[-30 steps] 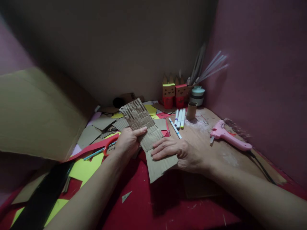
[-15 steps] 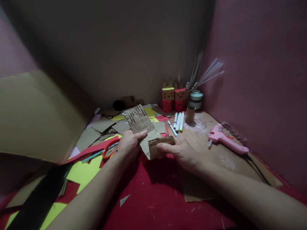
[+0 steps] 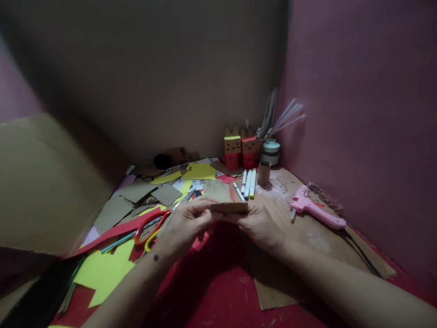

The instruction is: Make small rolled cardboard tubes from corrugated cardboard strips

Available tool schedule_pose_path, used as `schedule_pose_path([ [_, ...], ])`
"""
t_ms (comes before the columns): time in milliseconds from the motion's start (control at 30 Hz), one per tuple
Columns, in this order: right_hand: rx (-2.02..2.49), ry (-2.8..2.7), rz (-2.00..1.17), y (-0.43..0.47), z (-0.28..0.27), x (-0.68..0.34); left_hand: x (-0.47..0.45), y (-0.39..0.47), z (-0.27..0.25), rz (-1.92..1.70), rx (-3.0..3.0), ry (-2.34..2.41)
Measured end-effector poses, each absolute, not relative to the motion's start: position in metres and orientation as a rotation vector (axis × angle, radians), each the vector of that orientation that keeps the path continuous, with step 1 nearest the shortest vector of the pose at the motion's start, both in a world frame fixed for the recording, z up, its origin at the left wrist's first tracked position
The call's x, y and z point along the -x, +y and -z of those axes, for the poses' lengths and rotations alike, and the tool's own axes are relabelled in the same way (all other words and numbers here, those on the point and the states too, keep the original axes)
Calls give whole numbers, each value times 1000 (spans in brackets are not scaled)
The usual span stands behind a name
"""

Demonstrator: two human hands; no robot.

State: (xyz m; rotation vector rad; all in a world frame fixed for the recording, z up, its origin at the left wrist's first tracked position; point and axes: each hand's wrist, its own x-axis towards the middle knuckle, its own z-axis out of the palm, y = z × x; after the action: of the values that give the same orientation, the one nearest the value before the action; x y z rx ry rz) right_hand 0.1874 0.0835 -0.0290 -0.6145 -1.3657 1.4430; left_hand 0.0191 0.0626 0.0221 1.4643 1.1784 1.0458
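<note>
Over the surface [image 3: 221, 287], left hand [image 3: 187, 222] and right hand [image 3: 264, 225] pinch the card [image 3: 229, 208] with closed grip, and hard bending could tear it.

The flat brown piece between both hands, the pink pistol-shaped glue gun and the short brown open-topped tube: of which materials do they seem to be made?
The flat brown piece looks like matte cardboard, from its dull brown edge. The pink glue gun seems smooth plastic, from its evenly coloured, moulded-looking body. The short brown tube is probably cardboard too, its wall dull brown.
</note>
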Motion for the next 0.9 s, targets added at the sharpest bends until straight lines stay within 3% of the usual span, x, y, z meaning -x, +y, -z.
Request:
schedule_pose_path([
  [233, 523, -1423, -1381, 86, 29, -190, -28, 49, -8, -1287, -1916, 1165],
  [567, 587, -1561, -764, 80, 23, -199, -11, 38, 8, -1552, -2376, 1154],
  [767, 679, -1459, -1081, 78, 24, -196, -15, 41, 15, -1635, -2200, 1109],
  [900, 555, -1529, -978, 76, 24, -197, -19, 42, 11, -1589, -2047, 1040],
])
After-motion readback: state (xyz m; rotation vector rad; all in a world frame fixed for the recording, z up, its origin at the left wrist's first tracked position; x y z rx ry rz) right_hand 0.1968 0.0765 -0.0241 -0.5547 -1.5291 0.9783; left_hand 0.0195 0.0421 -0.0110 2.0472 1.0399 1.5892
